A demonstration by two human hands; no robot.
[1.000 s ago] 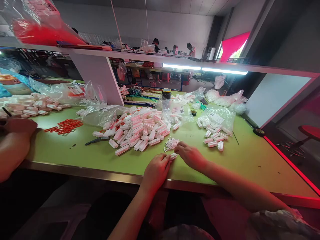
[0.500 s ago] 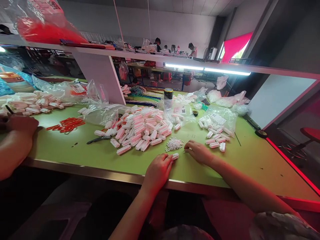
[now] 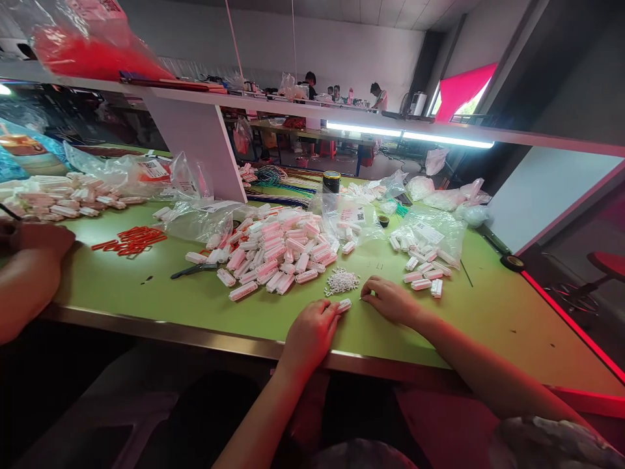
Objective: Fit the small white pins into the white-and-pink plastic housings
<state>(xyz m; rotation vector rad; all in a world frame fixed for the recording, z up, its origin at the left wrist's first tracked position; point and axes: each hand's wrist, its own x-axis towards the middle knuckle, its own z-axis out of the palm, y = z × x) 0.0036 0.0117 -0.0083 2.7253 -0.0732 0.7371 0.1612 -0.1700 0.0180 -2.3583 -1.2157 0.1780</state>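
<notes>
My left hand (image 3: pixel 312 329) rests on the green table (image 3: pixel 195 299) near its front edge and grips a small white plastic block (image 3: pixel 344 305) at its fingertips. A little to the right, my right hand (image 3: pixel 390 298) lies with fingers curled, pinching a tiny white piece I can barely make out. Just beyond both hands sits a small heap of tiny white parts (image 3: pixel 342 281). Further back is a big pile of white-and-pink blocks (image 3: pixel 273 251).
A smaller group of blocks (image 3: pixel 424 277) lies to the right beside clear plastic bags (image 3: pixel 430 231). Black tweezers (image 3: pixel 190 270) and red strips (image 3: pixel 129 239) lie on the left. Another person's arm (image 3: pixel 27 273) rests at the far left. People work at benches behind.
My right hand drew away from the left hand's block to the right and curled its fingers. The view shifted slightly; the left hand stayed put.
</notes>
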